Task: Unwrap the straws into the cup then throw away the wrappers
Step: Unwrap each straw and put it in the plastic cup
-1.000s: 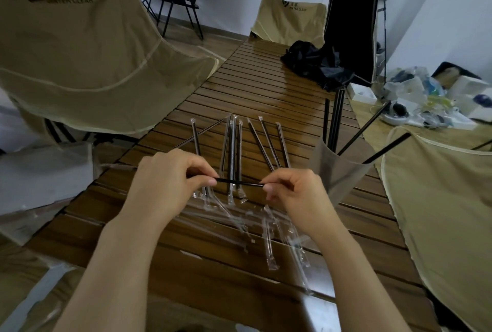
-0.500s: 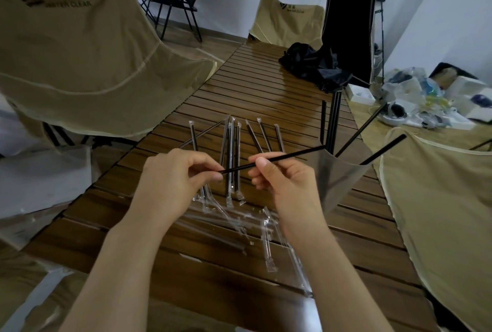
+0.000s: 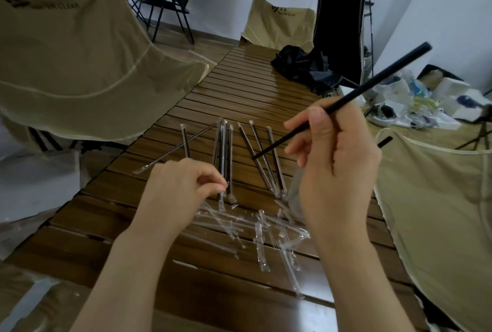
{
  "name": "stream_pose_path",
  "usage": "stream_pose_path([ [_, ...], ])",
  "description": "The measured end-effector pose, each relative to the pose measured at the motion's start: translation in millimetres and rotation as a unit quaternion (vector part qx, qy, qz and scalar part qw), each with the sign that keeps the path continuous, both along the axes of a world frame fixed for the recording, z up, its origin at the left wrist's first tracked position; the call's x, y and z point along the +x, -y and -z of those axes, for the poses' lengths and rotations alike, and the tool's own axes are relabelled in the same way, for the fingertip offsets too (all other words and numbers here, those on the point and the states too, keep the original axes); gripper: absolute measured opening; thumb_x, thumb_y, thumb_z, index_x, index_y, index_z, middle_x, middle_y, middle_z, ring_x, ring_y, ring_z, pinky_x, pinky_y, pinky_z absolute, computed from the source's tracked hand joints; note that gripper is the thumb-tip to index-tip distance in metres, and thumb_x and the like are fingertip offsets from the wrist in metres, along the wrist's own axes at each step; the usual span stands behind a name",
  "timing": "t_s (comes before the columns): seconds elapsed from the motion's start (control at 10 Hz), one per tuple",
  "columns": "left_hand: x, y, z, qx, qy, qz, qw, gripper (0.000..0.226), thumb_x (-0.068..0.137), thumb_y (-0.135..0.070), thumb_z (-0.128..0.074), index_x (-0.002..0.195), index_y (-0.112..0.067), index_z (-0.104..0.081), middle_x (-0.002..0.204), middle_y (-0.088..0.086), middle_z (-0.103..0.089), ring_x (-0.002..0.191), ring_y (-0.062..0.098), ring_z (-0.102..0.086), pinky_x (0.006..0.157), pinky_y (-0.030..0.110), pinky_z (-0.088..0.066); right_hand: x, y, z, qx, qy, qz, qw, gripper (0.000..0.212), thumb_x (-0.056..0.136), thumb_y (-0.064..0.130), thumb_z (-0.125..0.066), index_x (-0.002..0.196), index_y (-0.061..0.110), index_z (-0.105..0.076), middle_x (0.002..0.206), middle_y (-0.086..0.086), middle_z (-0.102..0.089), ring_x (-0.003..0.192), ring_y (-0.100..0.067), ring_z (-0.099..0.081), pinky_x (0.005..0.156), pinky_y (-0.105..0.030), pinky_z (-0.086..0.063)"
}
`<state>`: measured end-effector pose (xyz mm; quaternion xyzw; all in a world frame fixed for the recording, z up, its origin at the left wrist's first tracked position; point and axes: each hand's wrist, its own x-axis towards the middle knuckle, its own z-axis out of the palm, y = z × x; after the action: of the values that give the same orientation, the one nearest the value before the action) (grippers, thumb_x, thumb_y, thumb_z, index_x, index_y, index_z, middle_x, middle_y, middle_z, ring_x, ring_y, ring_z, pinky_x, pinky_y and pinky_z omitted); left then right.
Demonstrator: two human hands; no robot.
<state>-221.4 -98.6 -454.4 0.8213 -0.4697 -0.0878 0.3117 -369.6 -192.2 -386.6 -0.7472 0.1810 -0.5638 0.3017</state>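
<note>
Head view. Right hand (image 3: 334, 169): grasping bare black straw (image 3: 343, 102) between thumb and fingers, raised, tilted up and away, likely for dropping into cup (image 3: 294, 190), mostly hidden behind that hand. Left hand (image 3: 183, 187): fingers curled, apparently pinching emptied clear wrapper, hard to make out, low over bench (image 3: 149, 246). Wrapped straws (image 3: 226, 156): fanned just beyond both hands, awaiting unwrapping. Empty wrappers (image 3: 259, 227): heaped between the wrists, not yet discarded.
</note>
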Motion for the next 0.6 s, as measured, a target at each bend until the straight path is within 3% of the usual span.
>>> stream_pose_path([
  [0.1, -7.5, 8.8, 1.4, 0.028, 0.026, 0.019, 0.999, 0.007, 0.086, -0.04, -0.066, 0.09, -0.046, -0.066, 0.082, -0.027, -0.063, 0.077, -0.011, -0.057, 0.084, 0.018, -0.05, -6.9, 7.7, -3.2, -0.073, 0.019, 0.081, 0.994, 0.018, 0.101, 0.011, -0.039, 0.094, 0.009, -0.055, 0.08, -0.002, -0.063, 0.063, -0.017, -0.06, 0.055, -0.026, -0.048],
  [0.3, -19.9, 23.8, 12.7, 0.094, 0.031, 0.066, 0.993, 0.019, 0.084, -0.042, -0.068, 0.092, -0.056, -0.058, 0.095, -0.034, -0.058, 0.098, -0.01, -0.055, 0.099, 0.029, -0.047, -21.0, 21.6, 0.0, -0.096, 0.055, 0.199, 0.974, 0.023, 0.1, 0.011, -0.038, 0.098, 0.001, -0.058, 0.085, -0.004, -0.061, 0.071, -0.007, -0.056, 0.067, -0.012, -0.044],
  [0.4, -16.0, 27.1, 27.5, 0.125, 0.041, 0.064, 0.989, 0.026, 0.08, -0.046, -0.07, 0.094, -0.063, -0.057, 0.097, -0.039, -0.058, 0.101, -0.009, -0.056, 0.097, 0.033, -0.049, -23.1, 49.4, 20.2, -0.057, -0.038, 0.257, 0.964, 0.022, 0.102, 0.023, -0.039, 0.117, 0.019, -0.054, 0.101, 0.012, -0.057, 0.086, 0.009, -0.052, 0.074, -0.007, -0.04],
  [0.5, -15.7, 26.9, 31.9, 0.096, 0.03, 0.044, 0.994, 0.027, 0.08, -0.043, -0.073, 0.09, -0.062, -0.058, 0.1, -0.037, -0.059, 0.102, -0.004, -0.058, 0.094, 0.036, -0.051, -18.2, 65.5, 36.9, -0.016, -0.139, 0.284, 0.949, 0.031, 0.101, 0.038, -0.037, 0.131, 0.032, -0.039, 0.104, 0.014, -0.054, 0.087, 0.001, -0.055, 0.072, -0.017, -0.046],
  [0.6, -23.4, 27.3, 18.7, 0.092, 0.031, 0.045, 0.994, 0.021, 0.084, -0.045, -0.067, 0.095, -0.06, -0.057, 0.109, -0.031, -0.06, 0.108, -0.001, -0.056, 0.099, 0.034, -0.048, -8.6, 69.2, 48.0, 0.02, -0.193, 0.281, 0.94, 0.051, 0.096, 0.035, -0.049, 0.142, 0.033, -0.025, 0.11, 0.009, -0.056, 0.084, 0.001, -0.055, 0.07, -0.017, -0.047],
])
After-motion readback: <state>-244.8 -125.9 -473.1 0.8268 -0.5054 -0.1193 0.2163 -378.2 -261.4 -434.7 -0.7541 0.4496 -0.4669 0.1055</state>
